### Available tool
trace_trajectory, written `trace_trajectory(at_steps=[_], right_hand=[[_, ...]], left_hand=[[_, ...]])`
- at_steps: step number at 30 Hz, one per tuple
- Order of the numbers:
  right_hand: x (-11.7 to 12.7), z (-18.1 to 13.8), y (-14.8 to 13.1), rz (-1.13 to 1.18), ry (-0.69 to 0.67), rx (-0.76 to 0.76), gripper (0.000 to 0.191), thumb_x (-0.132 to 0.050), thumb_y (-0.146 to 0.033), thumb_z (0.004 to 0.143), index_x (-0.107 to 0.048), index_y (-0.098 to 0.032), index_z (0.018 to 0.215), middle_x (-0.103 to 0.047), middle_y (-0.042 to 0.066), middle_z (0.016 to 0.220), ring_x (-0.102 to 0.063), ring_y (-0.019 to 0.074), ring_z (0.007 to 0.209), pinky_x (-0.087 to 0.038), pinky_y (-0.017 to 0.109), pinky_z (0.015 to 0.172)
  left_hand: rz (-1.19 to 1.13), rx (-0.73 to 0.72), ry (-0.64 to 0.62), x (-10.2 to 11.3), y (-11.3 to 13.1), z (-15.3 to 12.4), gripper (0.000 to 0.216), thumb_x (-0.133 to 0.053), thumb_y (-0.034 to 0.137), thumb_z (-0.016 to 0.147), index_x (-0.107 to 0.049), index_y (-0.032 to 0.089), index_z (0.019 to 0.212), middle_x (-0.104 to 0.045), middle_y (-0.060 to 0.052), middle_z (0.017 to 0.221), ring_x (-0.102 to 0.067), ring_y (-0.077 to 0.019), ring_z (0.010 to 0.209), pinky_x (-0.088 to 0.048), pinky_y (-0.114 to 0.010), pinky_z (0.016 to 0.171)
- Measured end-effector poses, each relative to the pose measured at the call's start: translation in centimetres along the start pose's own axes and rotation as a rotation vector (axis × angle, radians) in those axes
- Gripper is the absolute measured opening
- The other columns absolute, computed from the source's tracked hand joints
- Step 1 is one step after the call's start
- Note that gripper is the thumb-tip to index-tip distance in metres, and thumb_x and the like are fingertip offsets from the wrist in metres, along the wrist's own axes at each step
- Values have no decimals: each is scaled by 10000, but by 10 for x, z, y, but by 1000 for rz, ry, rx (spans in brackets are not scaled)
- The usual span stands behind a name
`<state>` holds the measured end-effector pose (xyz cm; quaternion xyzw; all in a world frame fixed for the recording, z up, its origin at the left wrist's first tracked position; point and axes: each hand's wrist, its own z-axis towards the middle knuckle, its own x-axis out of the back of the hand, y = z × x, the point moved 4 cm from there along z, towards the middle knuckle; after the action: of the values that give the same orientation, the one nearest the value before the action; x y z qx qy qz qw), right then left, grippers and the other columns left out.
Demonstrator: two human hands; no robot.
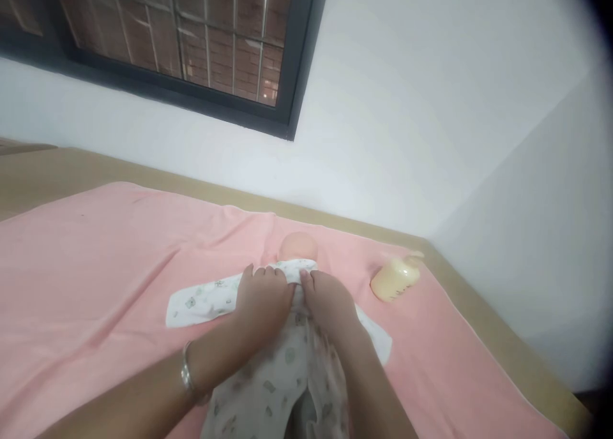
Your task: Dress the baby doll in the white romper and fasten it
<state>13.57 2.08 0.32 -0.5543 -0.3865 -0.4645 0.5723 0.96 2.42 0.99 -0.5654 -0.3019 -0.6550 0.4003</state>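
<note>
A baby doll [297,246] lies on its back on a pink towel [96,260], dressed in a white printed romper [272,375]. Only the top of its bald head shows beyond my hands. My left hand [261,302] rests on the doll's chest, with its fingers curled over the romper's collar. My right hand [330,305] lies beside it, fingertips pinching the collar fabric at the neck. One romper sleeve [201,302] stretches out flat to the left. A silver bangle [188,375] circles my left wrist.
A pale yellow baby bottle [396,278] lies on its side on the towel, right of the doll. The towel covers a tan surface [507,343] set into a corner of white walls. A dark-framed barred window [191,43] sits above.
</note>
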Motion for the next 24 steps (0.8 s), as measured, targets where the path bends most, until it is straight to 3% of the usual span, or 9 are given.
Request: trace_trajectory(at_steps=[3, 7, 12, 16, 21, 24], right_hand=[[-5, 6, 7, 34, -29, -25, 584, -123, -483, 965, -620, -179, 923, -655, 103, 917, -589, 200, 788, -368, 282, 633], [-4, 4, 7, 27, -25, -7, 590, -121, -490, 962, -622, -183, 913, -655, 98, 915, -584, 194, 788, -357, 279, 634], [8, -13, -5, -73, -9, 68, 597, -120, -487, 963, -606, -177, 807, -640, 95, 810, -562, 186, 732, -333, 283, 617], [17, -20, -8, -45, -18, 4, 628, -116, -518, 956, -604, -174, 761, -634, 91, 770, -564, 186, 703, -337, 285, 597], [14, -13, -4, -53, -72, 53, 600, -133, -500, 964, -621, -178, 831, -651, 94, 820, -583, 189, 733, -358, 285, 608], [10, -7, 2, -47, -80, 6, 628, -106, -492, 965, -633, -177, 834, -657, 101, 829, -593, 204, 758, -372, 293, 622]], left_hand=[[-10, 42, 13, 5, 3, -3, 300, -361, 225, 877, -641, 136, 815, -622, -120, 791, -571, -265, 805, -341, -446, 794], [-11, -37, -7, 5, 1, 0, 273, -374, 205, 854, -639, 168, 798, -619, -109, 800, -564, -277, 801, -342, -444, 752], [-64, -14, -2, -11, -12, 11, 269, -386, 260, 848, -631, 173, 779, -591, -108, 812, -540, -261, 804, -344, -394, 694], [-140, 38, -15, -23, -19, 16, 311, -354, 361, 880, -624, 215, 832, -577, -75, 813, -524, -224, 772, -350, -362, 679], [1, -38, -49, -10, -8, 5, 184, -468, 230, 793, -630, 213, 878, -589, -100, 825, -542, -275, 805, -340, -408, 693], [1, -2, -84, -1, -1, -4, 205, -433, 188, 805, -636, 169, 820, -599, -124, 793, -554, -282, 768, -334, -386, 632]])
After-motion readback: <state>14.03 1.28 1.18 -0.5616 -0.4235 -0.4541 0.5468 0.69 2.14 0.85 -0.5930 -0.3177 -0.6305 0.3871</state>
